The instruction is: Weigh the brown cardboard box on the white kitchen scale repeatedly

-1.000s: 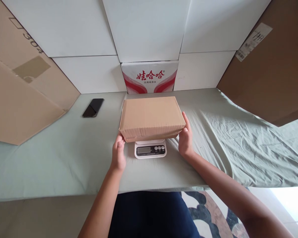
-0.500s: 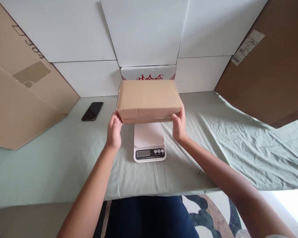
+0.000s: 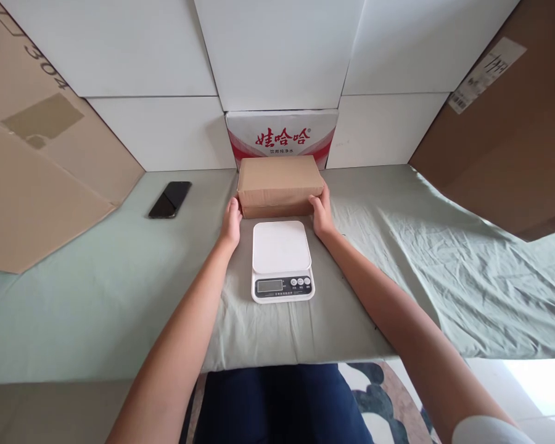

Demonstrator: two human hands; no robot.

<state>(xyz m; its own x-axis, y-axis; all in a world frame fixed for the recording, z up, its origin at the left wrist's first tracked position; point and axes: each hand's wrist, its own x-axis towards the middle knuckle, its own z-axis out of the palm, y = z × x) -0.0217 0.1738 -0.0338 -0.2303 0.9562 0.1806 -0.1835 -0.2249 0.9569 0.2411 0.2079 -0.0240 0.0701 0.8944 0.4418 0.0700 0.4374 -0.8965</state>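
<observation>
Cardboard box (image 3: 280, 184) lying crosswise behind scale (image 3: 282, 259), both hands (image 3: 232, 221) gripping its ends

Two bare forearms, no rings or watch on the hands, pale sleeve edge at right upper arm, dark navy, perhaps trousers, below

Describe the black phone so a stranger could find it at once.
Start at the pale green cloth-covered table, then look to its far left, beside the big leaning brown cardboard sheet. There lies the flat black rectangular phone, the only dark, glossy thing, well left of the small brown cardboard box.
</observation>
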